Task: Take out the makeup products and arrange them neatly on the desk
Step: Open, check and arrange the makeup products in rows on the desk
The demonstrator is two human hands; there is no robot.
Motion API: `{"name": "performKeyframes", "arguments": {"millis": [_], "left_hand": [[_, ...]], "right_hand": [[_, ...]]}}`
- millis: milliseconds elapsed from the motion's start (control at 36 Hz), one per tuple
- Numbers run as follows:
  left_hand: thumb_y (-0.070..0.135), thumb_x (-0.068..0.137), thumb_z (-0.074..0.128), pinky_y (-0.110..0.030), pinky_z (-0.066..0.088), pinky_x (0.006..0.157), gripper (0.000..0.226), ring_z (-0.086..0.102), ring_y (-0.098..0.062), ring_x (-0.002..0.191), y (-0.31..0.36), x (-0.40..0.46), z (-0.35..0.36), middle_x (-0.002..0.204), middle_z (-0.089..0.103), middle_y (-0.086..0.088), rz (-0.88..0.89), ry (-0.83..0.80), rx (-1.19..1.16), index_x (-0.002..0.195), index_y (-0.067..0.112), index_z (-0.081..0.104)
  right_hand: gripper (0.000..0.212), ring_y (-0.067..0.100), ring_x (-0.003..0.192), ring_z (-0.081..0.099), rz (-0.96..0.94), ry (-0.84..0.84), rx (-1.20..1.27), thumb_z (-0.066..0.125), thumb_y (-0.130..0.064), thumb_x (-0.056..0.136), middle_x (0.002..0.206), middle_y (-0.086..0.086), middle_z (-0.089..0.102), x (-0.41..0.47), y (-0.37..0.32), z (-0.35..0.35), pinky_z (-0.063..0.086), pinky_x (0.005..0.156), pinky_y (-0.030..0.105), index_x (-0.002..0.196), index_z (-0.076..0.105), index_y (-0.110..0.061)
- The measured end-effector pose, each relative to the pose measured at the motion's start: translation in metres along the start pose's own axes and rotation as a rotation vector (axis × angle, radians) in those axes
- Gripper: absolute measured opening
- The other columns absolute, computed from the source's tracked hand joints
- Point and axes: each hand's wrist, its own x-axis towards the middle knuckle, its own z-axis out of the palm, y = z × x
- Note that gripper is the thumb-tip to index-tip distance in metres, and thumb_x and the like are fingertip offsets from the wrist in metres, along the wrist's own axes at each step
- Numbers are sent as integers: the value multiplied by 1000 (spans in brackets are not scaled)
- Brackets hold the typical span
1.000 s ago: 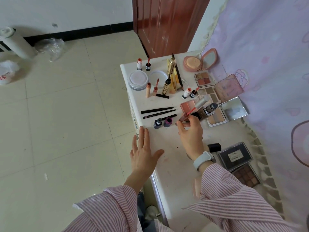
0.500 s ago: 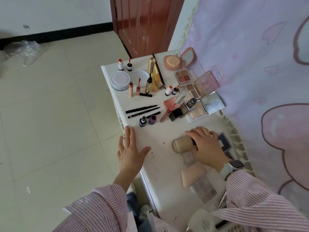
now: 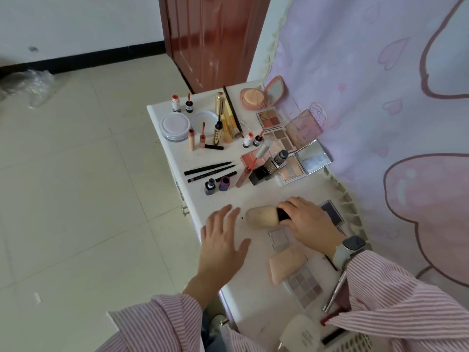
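Writing is mostly too small to read: the black box beside the blush is showing pale letters that cannot be made out, and the white bottle at the near edge is carrying grey print, also illegible.

Right hand is closing its fingers around the black handle of a big powder brush, whose tan head is lying on the counter and pointing left. Left hand is resting flat on the counter just beside the brush head, fingers spread wide and holding nothing.

Counts on the counter:
- three black pencils lying side by side
- two small dark bottles standing just in front of the pencils
- four small red-and-white tubes, one pair at the far edge and one pair nearer the middle
- two round clear lids or jars
- one pink mirror compact, standing open
- several open colour trays along the curtain side
- one pale tray of squares near the sleeve
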Motion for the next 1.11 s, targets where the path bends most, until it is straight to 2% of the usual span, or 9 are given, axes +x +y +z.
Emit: {"name": "performKeyframes", "arguments": {"millis": [83, 139, 194, 278, 445, 611, 778, 917, 1111], "left_hand": [[40, 72, 70, -40, 35, 98, 80, 35, -26, 126, 13, 8, 4, 141, 39, -5, 56, -144, 20, 139, 20, 29], [25, 67, 79, -37, 49, 76, 64, 56, -28, 102, 19, 14, 1, 117, 57, -6, 98, -125, -33, 123, 14, 50], [15, 59, 82, -30, 49, 49, 46, 62, -23, 70, 22, 17, -3, 86, 62, -2, 135, -55, -42, 99, 14, 59], [9, 53, 85, -28, 43, 38, 43, 55, -18, 55, 27, 16, -5, 71, 59, 0, 142, 19, -11, 87, 13, 59], [7, 70, 70, -22, 47, 64, 28, 59, -15, 71, 35, 14, -17, 82, 65, 4, -40, -222, -354, 97, 14, 66], [11, 74, 67, -27, 47, 64, 23, 58, -16, 71, 26, 14, -26, 77, 62, 8, -115, -222, -288, 95, 20, 64], [19, 78, 64, -27, 42, 63, 26, 59, -18, 77, 31, 16, -29, 91, 64, 3, 4, -143, -83, 104, 21, 63], [18, 79, 67, -26, 41, 61, 26, 59, -18, 77, 26, 16, -33, 93, 64, 3, -59, -51, -110, 104, 18, 63], [15, 73, 75, -25, 39, 56, 27, 58, -20, 68, 22, 10, -34, 86, 63, -1, -21, -16, -127, 99, 14, 65]], "right_hand": [[31, 14, 98, 49, 37, -93, 260, 48, -30, 94, 111, -2, 48, -10, -18, -14, 35, 75, 24, 122, 46, -17], [23, 4, 83, 52, 61, -97, 478, 53, -33, 91, 95, -8, 52, -19, -29, -21, 36, 69, 15, 110, 51, -20], [11, -1, 63, 53, 101, 37, 673, 54, -32, 90, 75, -9, 56, -27, -39, -26, 39, 59, 12, 92, 55, -21], [29, 6, 46, 46, 260, 297, 747, 49, -35, 91, 53, -6, 48, -31, -51, -18, 37, 50, 16, 66, 46, -21], [32, 8, 42, 48, 31, 600, 468, 41, -35, 91, 53, -3, 53, -34, -54, -10, 38, 42, 17, 77, 54, -9], [34, -9, 83, 46, -160, 331, 569, 41, -28, 88, 109, -12, 43, -46, -49, -21, 37, 71, 6, 122, 44, -25], [54, 6, 51, 51, 123, 327, 505, 25, -57, 81, 58, -12, 49, -37, -56, -30, 44, 56, 25, 98, 57, -18], [29, 0, 69, 49, -53, 223, 720, 51, -19, 91, 94, -15, 48, -41, -54, -33, 39, 62, 10, 120, 47, -21], [12, 3, 53, 49, 81, 248, 694, 49, -24, 93, 64, -8, 51, -36, -55, -42, 36, 54, 12, 94, 55, -14]]}}
